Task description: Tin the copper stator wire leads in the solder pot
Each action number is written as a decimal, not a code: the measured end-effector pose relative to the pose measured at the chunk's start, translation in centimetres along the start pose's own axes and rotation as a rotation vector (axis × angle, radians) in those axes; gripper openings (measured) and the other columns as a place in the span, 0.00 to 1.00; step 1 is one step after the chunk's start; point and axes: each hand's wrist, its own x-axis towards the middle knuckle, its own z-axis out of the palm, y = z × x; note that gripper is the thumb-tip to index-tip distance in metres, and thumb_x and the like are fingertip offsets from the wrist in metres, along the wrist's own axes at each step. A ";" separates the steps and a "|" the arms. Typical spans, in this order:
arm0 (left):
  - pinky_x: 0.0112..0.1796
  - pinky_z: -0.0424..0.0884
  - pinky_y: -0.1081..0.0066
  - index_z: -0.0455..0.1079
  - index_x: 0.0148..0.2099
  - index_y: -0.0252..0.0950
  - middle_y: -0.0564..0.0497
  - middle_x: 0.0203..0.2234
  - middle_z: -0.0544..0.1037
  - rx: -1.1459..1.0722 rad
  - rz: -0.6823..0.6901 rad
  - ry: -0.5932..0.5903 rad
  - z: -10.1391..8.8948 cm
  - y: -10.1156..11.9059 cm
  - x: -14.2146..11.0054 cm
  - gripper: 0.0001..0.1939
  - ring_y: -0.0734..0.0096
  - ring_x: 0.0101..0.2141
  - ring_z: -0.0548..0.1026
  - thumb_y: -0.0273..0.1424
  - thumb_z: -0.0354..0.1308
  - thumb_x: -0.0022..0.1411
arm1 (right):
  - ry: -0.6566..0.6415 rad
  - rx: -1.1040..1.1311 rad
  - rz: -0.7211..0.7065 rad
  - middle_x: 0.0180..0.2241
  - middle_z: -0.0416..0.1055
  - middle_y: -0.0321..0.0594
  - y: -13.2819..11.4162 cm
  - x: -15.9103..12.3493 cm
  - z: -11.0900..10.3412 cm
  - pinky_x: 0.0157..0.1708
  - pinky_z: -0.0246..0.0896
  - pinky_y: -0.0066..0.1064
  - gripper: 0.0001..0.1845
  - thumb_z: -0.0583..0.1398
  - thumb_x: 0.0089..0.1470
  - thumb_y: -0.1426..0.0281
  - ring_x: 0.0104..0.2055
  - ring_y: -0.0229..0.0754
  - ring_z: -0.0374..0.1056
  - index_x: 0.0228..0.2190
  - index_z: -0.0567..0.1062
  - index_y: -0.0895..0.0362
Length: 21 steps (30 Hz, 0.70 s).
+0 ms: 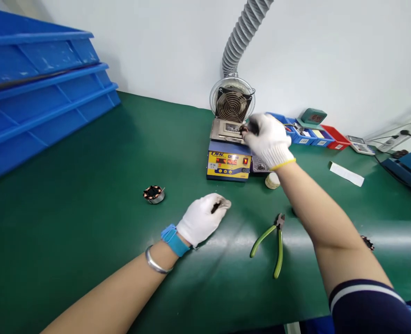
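My right hand (268,139), in a white glove, reaches to the top of a blue and yellow solder pot (229,160) and pinches a small dark coil part (243,130) over its metal tray. My left hand (202,218), also gloved and with a blue wrist strap, rests on the green mat with fingers closed round a small dark piece that I cannot make out. A round wound stator (153,194) lies on the mat to the left of it. Green-handled cutters (273,241) lie between my arms.
Stacked blue trays (34,93) fill the left. A fan with a grey extraction hose (232,104) stands behind the solder pot. Small blue and red bins (316,135), a calculator (361,146), a white paper strip (346,174) and a tape roll (272,181) sit at the right.
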 end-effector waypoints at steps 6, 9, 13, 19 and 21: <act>0.40 0.70 0.66 0.71 0.39 0.38 0.49 0.35 0.79 0.009 -0.041 -0.083 0.2 -0.2 1.1 0.13 0.64 0.37 0.76 0.39 0.51 0.63 | -0.153 -0.367 -0.115 0.47 0.68 0.51 -1.7 9.2 1.0 0.45 0.63 0.52 0.21 0.61 0.51 0.68 0.48 0.57 0.67 0.47 0.72 0.59; 0.41 0.70 0.66 0.72 0.41 0.38 0.48 0.37 0.79 0.001 -0.055 -0.078 0.0 -0.4 1.0 0.14 0.63 0.38 0.76 0.40 0.51 0.63 | -0.219 -0.450 -0.142 0.47 0.67 0.55 -2.3 10.3 2.5 0.46 0.61 0.55 0.23 0.62 0.49 0.71 0.49 0.61 0.66 0.48 0.71 0.63; 0.41 0.70 0.65 0.72 0.42 0.39 0.49 0.37 0.79 0.012 -0.059 -0.082 0.1 -0.6 1.0 0.14 0.62 0.39 0.76 0.41 0.51 0.63 | -0.256 -0.475 -0.196 0.46 0.67 0.58 -2.5 10.3 3.8 0.46 0.59 0.60 0.21 0.61 0.48 0.76 0.50 0.66 0.65 0.46 0.72 0.64; 0.41 0.71 0.63 0.72 0.45 0.38 0.48 0.38 0.80 0.024 -0.073 -0.084 0.1 -0.5 1.2 0.16 0.61 0.39 0.76 0.42 0.51 0.62 | -0.272 -0.514 -0.238 0.46 0.67 0.58 -2.6 10.2 4.5 0.44 0.60 0.61 0.20 0.60 0.49 0.78 0.49 0.66 0.65 0.46 0.73 0.64; 0.43 0.71 0.63 0.72 0.46 0.38 0.47 0.40 0.80 0.014 -0.077 -0.087 0.1 -0.5 1.3 0.17 0.61 0.40 0.76 0.42 0.51 0.62 | -0.272 -0.519 -0.239 0.46 0.67 0.58 -2.6 10.2 4.6 0.43 0.61 0.60 0.20 0.60 0.48 0.77 0.49 0.66 0.66 0.46 0.72 0.65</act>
